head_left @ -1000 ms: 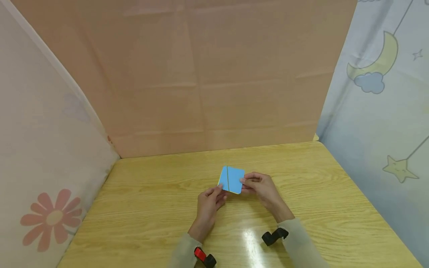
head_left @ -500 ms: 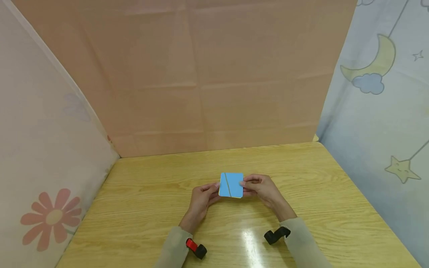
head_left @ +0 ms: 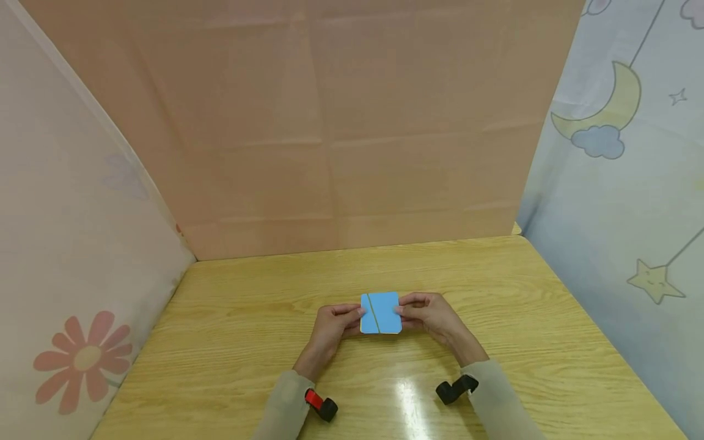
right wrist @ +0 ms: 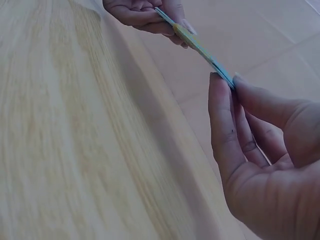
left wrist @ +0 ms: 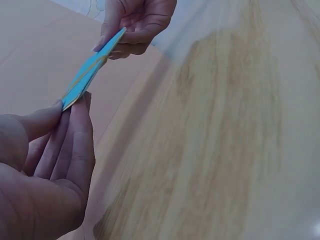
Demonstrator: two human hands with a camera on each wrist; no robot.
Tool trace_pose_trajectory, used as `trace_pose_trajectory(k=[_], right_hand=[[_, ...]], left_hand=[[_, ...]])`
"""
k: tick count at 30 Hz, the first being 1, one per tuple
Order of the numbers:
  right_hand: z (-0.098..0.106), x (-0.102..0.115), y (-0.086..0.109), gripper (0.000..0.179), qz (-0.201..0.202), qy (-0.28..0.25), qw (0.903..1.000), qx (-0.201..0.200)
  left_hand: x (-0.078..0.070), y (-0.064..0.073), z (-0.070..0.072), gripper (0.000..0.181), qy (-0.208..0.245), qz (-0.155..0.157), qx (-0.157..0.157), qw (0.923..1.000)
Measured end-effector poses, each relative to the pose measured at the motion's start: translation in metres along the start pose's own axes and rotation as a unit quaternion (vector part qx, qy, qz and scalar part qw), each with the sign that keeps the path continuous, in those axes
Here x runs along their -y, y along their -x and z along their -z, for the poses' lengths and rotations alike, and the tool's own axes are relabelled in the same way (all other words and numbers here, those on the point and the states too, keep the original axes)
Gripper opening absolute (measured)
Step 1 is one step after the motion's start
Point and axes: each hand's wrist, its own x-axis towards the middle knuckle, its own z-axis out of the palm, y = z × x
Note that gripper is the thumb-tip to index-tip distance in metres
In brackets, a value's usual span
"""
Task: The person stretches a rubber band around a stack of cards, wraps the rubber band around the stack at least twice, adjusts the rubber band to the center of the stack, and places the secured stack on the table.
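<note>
A thin stack of square blue cards (head_left: 387,318) with rounded corners is held up over the table between both hands. Around it runs a yellowish rubber band (head_left: 373,313), lying at a slant across the blue face. My left hand (head_left: 329,333) pinches the stack's left edge, thumb on the face and fingers behind. On the opposite edge, my right hand (head_left: 438,318) pinches it the same way. Seen nearly edge-on in the right wrist view, the stack (right wrist: 205,52) is only a few layers thick. The back of the cards is hidden in the head view.
The wood-grain table (head_left: 247,348) spreads beneath both hands. Behind it hangs a brownish-pink cloth (head_left: 330,122). A pale cloth with a flower (head_left: 85,359) is on the left, and one with a moon (head_left: 618,101) and star on the right.
The stack has come lower and nearer to me and turned from tilted to nearly square-on. My left hand has shifted from its lower left corner to its left edge. The band now slants more.
</note>
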Motion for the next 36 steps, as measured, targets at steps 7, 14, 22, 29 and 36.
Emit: trace_pose_trajectory(k=[7,14,22,29,36], right_hand=[[0.002,-0.003,0.001,0.029,0.001,0.026,0.9996,-0.010],[0.003,-0.003,0.001,0.035,-0.001,0.034,0.9994,-0.003],[0.006,0.011,-0.007,0.040,-0.013,0.120,0.9925,0.021],[0.008,0.037,-0.018,0.043,0.021,0.208,0.9770,0.044],[0.004,0.066,-0.034,0.037,0.016,0.268,0.9610,0.066]], left_hand=[[0.000,-0.003,0.002,0.028,-0.011,0.007,0.027,0.9995],[0.000,-0.002,0.003,0.026,-0.023,0.007,0.042,0.9988],[-0.001,-0.002,0.005,0.033,-0.026,0.005,0.050,0.9984],[-0.001,0.001,0.007,0.028,-0.028,0.007,0.050,0.9983],[0.000,0.002,0.010,0.028,-0.041,0.008,0.050,0.9979]])
